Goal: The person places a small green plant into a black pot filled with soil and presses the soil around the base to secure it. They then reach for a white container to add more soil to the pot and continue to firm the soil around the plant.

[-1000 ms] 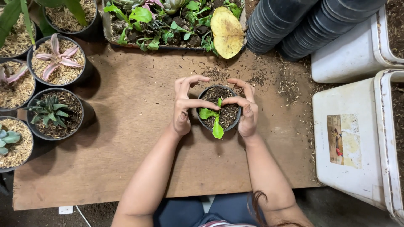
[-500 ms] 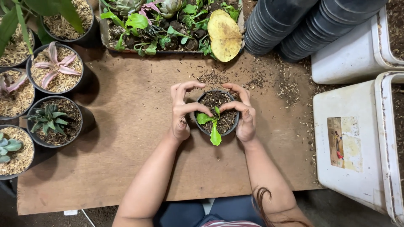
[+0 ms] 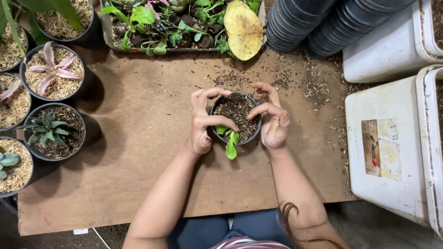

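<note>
Black pot [image 3: 236, 117] of dark soil with a small green seedling [image 3: 229, 140] sits mid-counter [image 3: 138, 138], left hand [image 3: 203, 122] and right hand [image 3: 273, 122] cupping its sides, fingers curled over the rim. Potted succulents [image 3: 48, 131] stand left; white tubs [image 3: 392, 152] right.

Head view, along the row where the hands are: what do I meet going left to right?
Spiky green plant's pot → left hand → small black pot with green seedling → right hand → white tub.
</note>
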